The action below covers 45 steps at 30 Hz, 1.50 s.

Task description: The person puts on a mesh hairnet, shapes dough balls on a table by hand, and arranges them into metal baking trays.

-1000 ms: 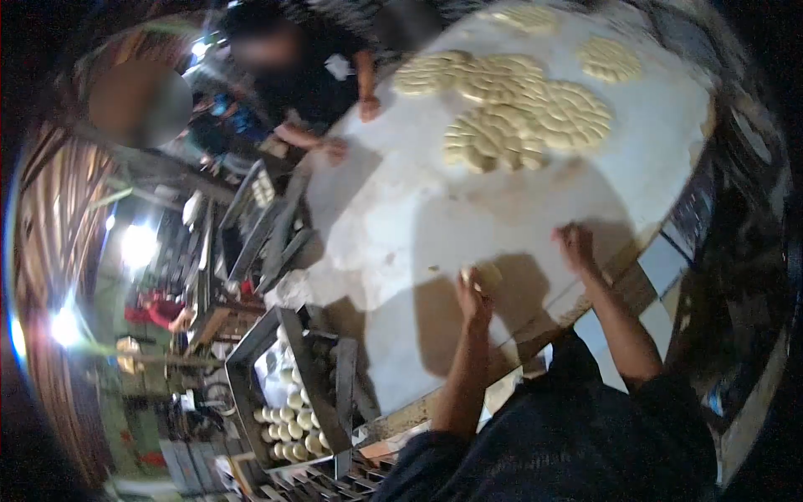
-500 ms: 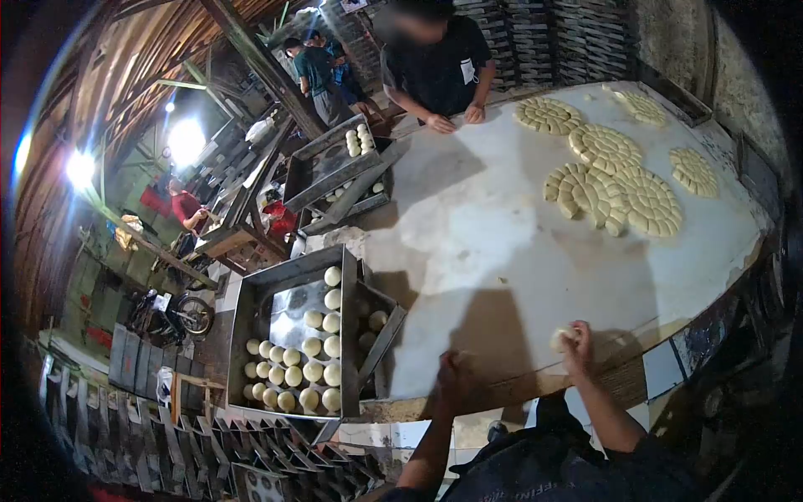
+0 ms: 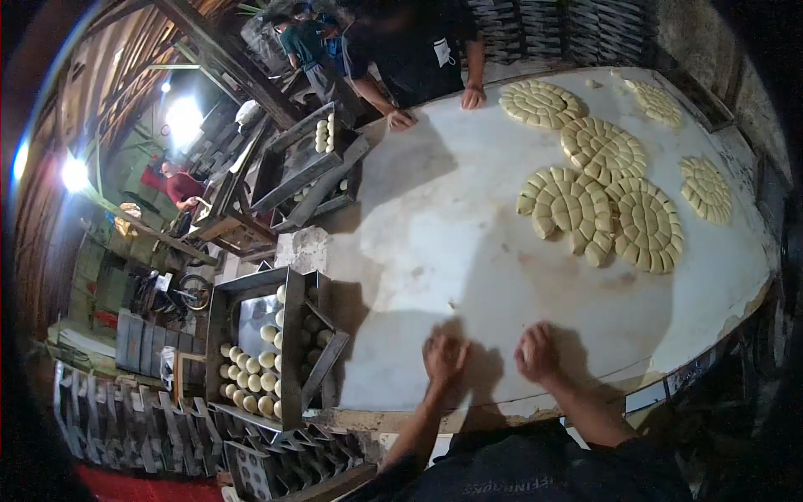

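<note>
My left hand (image 3: 446,358) rests on the pale tabletop (image 3: 401,318) near its front edge, fingers curled down; whatever lies under the palm is hidden. A short way to the right, my right hand (image 3: 536,351) is also closed and pressed to the surface. It covers the dough ball seen in it a moment ago, which does not show now. Beyond my hands lie scored dough rounds, cut into many pieces: one with loosened pieces (image 3: 569,205), one beside it (image 3: 648,226), and several farther back. A tiny dough scrap (image 3: 452,305) sits just ahead of my left hand.
At left, a metal tray (image 3: 291,351) holds rows of dough balls (image 3: 251,381). Another tray (image 3: 288,159) with dough balls stands farther back. Across the table a person (image 3: 410,58) has both hands on its edge. Metal racks stand below left; other people work behind.
Both hands have moved forward onto the table and nearer each other. The dough ball visible in my right hand is now out of sight. The view has shifted slightly.
</note>
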Tool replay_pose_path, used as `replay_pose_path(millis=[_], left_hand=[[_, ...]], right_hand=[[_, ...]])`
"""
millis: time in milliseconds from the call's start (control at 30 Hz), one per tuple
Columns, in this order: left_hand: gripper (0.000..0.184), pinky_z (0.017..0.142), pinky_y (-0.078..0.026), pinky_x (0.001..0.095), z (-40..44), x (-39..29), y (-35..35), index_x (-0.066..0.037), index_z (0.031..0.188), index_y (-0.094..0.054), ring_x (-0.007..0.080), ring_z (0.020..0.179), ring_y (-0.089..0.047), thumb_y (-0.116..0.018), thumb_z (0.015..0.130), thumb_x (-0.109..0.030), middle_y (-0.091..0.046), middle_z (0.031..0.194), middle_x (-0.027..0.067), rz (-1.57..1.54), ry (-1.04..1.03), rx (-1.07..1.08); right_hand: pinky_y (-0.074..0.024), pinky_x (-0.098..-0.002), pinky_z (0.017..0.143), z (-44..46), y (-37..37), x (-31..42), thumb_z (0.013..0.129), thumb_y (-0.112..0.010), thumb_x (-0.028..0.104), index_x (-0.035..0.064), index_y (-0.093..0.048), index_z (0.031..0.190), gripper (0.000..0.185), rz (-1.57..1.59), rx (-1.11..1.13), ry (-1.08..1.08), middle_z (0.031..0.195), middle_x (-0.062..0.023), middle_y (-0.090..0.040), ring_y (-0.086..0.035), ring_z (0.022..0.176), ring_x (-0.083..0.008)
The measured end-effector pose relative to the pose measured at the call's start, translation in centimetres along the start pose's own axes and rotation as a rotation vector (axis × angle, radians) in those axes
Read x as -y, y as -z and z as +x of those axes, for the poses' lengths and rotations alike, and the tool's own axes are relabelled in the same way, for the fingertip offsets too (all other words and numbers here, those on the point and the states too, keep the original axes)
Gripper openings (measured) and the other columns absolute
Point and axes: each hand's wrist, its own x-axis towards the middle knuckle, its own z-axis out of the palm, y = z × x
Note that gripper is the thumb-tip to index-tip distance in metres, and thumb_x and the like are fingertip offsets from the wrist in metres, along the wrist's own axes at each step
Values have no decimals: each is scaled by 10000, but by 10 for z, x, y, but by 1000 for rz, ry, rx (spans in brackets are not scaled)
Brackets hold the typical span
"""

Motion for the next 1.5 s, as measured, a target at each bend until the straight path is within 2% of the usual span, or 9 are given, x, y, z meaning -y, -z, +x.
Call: replay_pose_path(millis=[133,200,400,467,600,867,967,1333,1500], left_hand=[[399,1082,-316,519,-78,35,33,-80,1342,-520,370,1252,-481,-554,946,-114,-498,1397,181,-118,-251,182],[257,996,-382,523,-45,50,45,-115,1066,-640,379,1071,-564,-648,853,-259,-623,1081,164,-607,409,40],[166,763,-464,439,64,9,22,-65,856,-617,348,845,-576,-642,843,-228,-642,901,128,187,-48,-164],[264,918,-433,386,28,74,-40,-99,943,-666,357,908,-578,-727,801,-313,-643,960,145,-714,439,-6],[277,1018,-401,429,-59,67,11,-110,1107,-689,312,1206,-515,-536,930,-258,-611,1238,107,-155,-145,-44],[267,970,-406,453,45,137,-12,-68,994,-646,342,1010,-570,-642,814,-265,-650,1043,139,-866,444,-166],[324,914,-456,398,48,34,56,-43,1075,-616,308,1004,-575,-624,838,-263,-626,1076,157,-205,469,214],[465,955,-450,474,-41,37,349,-1,1257,-512,416,1087,-547,-638,813,-60,-575,1169,226,-458,-242,321],[478,800,-492,469,87,173,422,-67,1225,-568,394,927,-600,-699,765,-44,-629,984,193,-182,-62,-5]], right_hand=[[-416,-545,895,-49,43,-39,729,-594,93,10,-545,844,150,126,181,315,874,-184,-534,-515,906,-410],[-432,-546,880,-28,66,-75,714,-603,73,-1,-537,852,170,61,231,263,878,-189,-532,-520,892,-415],[-393,-578,940,69,18,-32,802,-557,76,-22,-509,874,131,-100,23,-54,907,-211,-526,-520,939,-418],[-391,-566,969,40,-4,-21,796,-562,96,-8,-547,859,123,-6,90,18,921,-201,-547,-534,985,-409],[-380,-552,1025,-6,38,-72,789,-562,108,-9,-555,875,145,51,266,349,953,-212,-558,-535,985,-408],[-395,-498,830,93,-8,-77,837,-558,77,14,-530,868,76,-198,-142,-182,912,-190,-532,-498,930,-402],[-403,-491,848,68,-18,-50,858,-557,88,16,-539,885,79,-172,-136,-209,931,-173,-548,-506,942,-388],[-556,-354,684,53,37,-17,950,-521,293,79,-620,1023,247,303,308,-1098,880,-49,-602,-607,753,-193],[-505,-333,882,219,-72,227,935,-600,186,-3,-569,1216,340,454,415,-141,1097,-86,-648,-604,1022,-168]])
